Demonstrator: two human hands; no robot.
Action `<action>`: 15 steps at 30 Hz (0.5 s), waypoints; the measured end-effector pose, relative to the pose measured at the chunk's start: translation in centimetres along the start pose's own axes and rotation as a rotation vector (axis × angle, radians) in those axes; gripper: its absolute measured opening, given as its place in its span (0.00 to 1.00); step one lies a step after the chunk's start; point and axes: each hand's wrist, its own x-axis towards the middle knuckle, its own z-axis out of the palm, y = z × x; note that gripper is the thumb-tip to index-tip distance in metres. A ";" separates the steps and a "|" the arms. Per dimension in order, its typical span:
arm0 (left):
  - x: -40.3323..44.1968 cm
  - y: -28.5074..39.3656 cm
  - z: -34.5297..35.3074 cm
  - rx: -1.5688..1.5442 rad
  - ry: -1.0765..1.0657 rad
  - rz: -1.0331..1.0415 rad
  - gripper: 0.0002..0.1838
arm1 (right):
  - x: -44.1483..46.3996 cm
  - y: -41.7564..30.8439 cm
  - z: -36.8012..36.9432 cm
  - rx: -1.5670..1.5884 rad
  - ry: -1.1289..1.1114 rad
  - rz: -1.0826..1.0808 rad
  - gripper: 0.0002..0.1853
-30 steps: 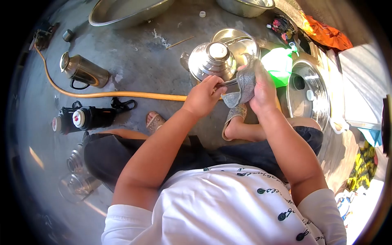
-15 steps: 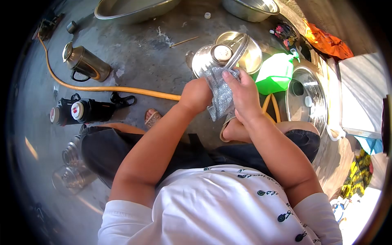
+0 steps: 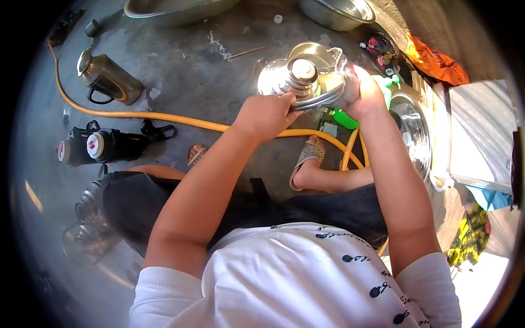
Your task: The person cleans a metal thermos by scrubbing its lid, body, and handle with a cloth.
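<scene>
A shiny metal kettle [image 3: 273, 77] with a white-topped knob [image 3: 303, 69] on its lid stands on the floor in front of me. My left hand [image 3: 268, 113] is closed around one side of its curved handle [image 3: 317, 101]. At the handle's other side, my right hand [image 3: 367, 95] presses a grey mesh cloth [image 3: 345, 82] around the metal; part of its fingers is hidden behind the cloth. Just behind the kettle sits a metal pot [image 3: 313, 50]. A green plastic jug [image 3: 345, 119] is partly covered by my right hand.
An orange hose [image 3: 169, 117] runs across the floor. Left stand a metal flask [image 3: 117, 82] and two black flasks [image 3: 123, 146]. Metal basins [image 3: 180, 15] lie at the top, another basin [image 3: 418, 131] at right. A thin stick [image 3: 245, 53] lies beyond the kettle.
My left hand has gone from the cloth to the kettle handle. My right hand has moved right with the cloth, which now wraps the handle. The handle has swung down toward me.
</scene>
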 end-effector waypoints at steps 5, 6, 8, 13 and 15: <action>-1.1 -0.3 -2.0 0.115 0.216 0.180 0.12 | -2.5 5.2 -1.5 0.164 0.004 0.045 0.20; -1.4 0.6 -2.1 0.121 0.209 0.179 0.12 | -2.6 5.3 -1.8 0.155 -0.013 0.074 0.20; -2.0 2.5 -2.2 0.064 0.208 0.262 0.12 | -1.1 5.1 -3.2 0.016 0.056 0.049 0.18; -1.8 1.7 -0.3 0.125 0.117 0.359 0.14 | 2.3 3.2 -4.6 -0.338 0.125 0.188 0.13; -1.8 1.4 0.6 0.119 0.128 0.462 0.14 | 3.6 3.3 -5.3 -0.581 0.037 0.171 0.13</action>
